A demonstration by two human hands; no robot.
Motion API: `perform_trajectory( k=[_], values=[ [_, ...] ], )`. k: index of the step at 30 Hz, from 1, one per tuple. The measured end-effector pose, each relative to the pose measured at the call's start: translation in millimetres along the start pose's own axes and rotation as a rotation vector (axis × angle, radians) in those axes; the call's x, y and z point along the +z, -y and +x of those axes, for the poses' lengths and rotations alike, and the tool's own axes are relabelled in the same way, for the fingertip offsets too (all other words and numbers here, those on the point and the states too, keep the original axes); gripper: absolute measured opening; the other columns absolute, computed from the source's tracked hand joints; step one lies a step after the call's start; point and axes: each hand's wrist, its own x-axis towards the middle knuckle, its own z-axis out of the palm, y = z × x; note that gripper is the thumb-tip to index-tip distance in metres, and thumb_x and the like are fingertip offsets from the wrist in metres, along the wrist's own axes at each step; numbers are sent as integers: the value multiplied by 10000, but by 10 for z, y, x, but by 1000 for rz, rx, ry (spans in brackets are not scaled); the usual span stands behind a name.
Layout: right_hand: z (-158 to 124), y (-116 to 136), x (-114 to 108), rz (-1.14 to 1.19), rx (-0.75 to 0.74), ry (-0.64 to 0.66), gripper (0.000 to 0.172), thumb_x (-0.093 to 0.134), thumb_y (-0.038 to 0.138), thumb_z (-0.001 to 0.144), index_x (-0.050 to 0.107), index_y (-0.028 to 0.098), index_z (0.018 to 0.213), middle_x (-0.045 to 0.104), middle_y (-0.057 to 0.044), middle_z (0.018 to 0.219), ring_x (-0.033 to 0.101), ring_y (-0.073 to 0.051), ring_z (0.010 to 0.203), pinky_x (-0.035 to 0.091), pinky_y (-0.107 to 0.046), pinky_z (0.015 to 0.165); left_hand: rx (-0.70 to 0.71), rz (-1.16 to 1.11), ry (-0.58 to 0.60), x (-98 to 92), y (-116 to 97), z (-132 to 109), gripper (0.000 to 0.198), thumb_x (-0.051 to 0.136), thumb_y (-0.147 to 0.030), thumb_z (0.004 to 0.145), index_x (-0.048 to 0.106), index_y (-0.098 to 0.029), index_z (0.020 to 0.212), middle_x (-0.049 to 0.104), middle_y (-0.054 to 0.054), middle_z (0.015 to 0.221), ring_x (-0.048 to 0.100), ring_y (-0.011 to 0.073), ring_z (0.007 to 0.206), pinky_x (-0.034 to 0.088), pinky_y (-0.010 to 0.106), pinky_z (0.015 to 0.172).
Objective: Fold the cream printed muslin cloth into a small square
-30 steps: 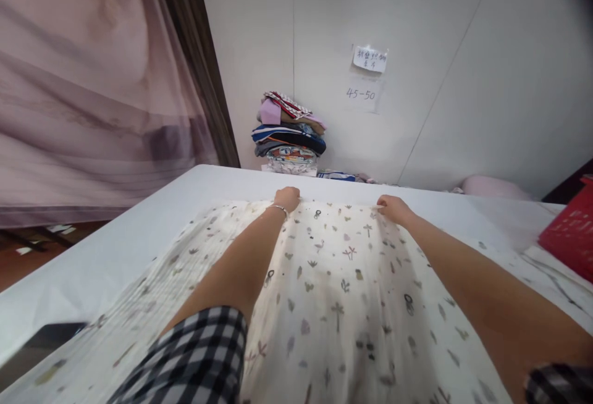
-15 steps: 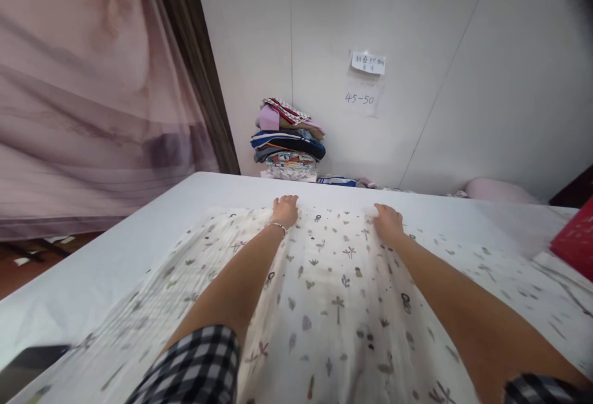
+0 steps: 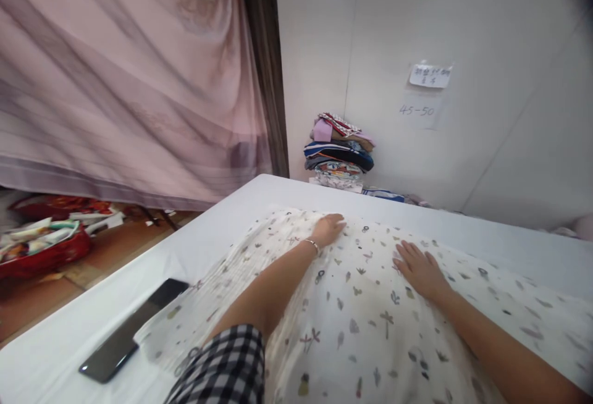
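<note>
A white muslin cloth [image 3: 365,324] printed with small plants, palms and sunglasses lies spread over the white table, with creases on its left part. Close to the cloth's far edge, my left hand [image 3: 328,230], with a bracelet at the wrist, rests flat with its fingers stretched to the right. My right hand [image 3: 420,269] lies palm down on the cloth, nearer to me, fingers spread. Neither hand grips the fabric. Beside the cloth's left edge is a dark phone [image 3: 134,327], partly covered by a corner of the cloth.
The white table [image 3: 231,222] reaches toward a wall with two paper notes [image 3: 428,76]. Behind its far edge rises a stack of folded fabrics [image 3: 340,151]. A pink curtain [image 3: 139,83] hangs at the left, and a red container [image 3: 50,249] with items stands on the floor.
The view has turned left, showing more of the phone and floor. My right hand has left the cloth's far edge and come nearer, now spread flat. My left hand's fingers have flattened too.
</note>
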Motion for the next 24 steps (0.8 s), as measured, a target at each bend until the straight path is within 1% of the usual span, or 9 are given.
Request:
perform_trajectory(
  k=[3,6,9,11,14,17,21,24],
  values=[
    [13,-41,39,1,-4,-8,607,140,525,889,324,242,1394,200,7,1479,161,-217,1356,172,-481,1083,-206,73,-82,-226,411,59,388,255,-275,922,583,-195,1113,586,84,1161,500,185,1106,381,313,948],
    [9,-52,61,-8,3,1,614,135,532,886,319,245,1397,182,18,1482,148,-213,1359,169,-478,1086,-366,147,-89,-415,893,12,352,308,-192,883,620,-178,1045,605,130,1067,526,233,1060,419,352,878],
    [-1,-48,65,0,7,10,630,127,554,881,314,249,1400,175,18,1482,139,-218,1361,169,-477,1088,-451,194,-38,-510,1260,-82,350,372,-145,834,599,-183,1097,586,150,1084,562,232,989,443,340,820],
    [-4,-47,65,6,6,10,631,129,560,880,313,255,1400,177,19,1482,140,-222,1360,178,-477,1087,-440,214,8,-529,1402,-130,388,406,-128,808,564,-216,1151,569,130,1130,557,214,991,442,322,824],
    [0,-52,75,9,9,-10,622,149,560,879,328,261,1394,208,17,1475,158,-235,1355,196,-481,1084,-350,242,63,-528,1487,-157,433,438,-113,787,526,-279,1177,554,68,1175,490,191,1089,410,299,877],
    [7,-62,94,15,13,-27,617,162,563,877,352,266,1383,238,12,1467,175,-247,1350,215,-484,1080,-265,282,67,-529,1479,-158,384,420,-97,795,550,-256,1119,551,71,1153,426,205,1142,379,329,909],
    [9,-72,96,27,8,-16,622,159,569,878,337,263,1389,213,14,1473,169,-239,1352,205,-484,1082,-193,322,-6,-548,1428,-191,319,356,-68,817,578,-187,1013,548,116,1094,414,225,1127,332,368,938],
    [7,-69,75,32,6,1,631,148,571,879,322,254,1396,200,13,1476,163,-233,1354,198,-486,1082,-150,334,-72,-551,1415,-258,312,329,-60,825,569,-171,990,548,131,1087,404,229,1136,265,384,992]
  ],
)
